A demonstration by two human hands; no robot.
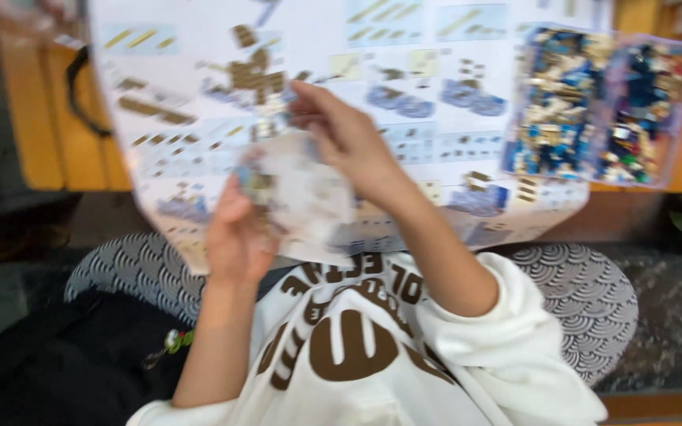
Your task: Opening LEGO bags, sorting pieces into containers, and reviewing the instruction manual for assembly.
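At centre frame, the left hand and right hand both pinch a clear plastic parts bag over the instruction sheet; steady, low handling would keep pieces from scattering.

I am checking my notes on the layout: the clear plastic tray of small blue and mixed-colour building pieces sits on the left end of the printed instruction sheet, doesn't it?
Not quite: the head view shows the clear plastic tray of small blue and mixed-colour building pieces on the right end of the printed instruction sheet, not the left. The rest stands.
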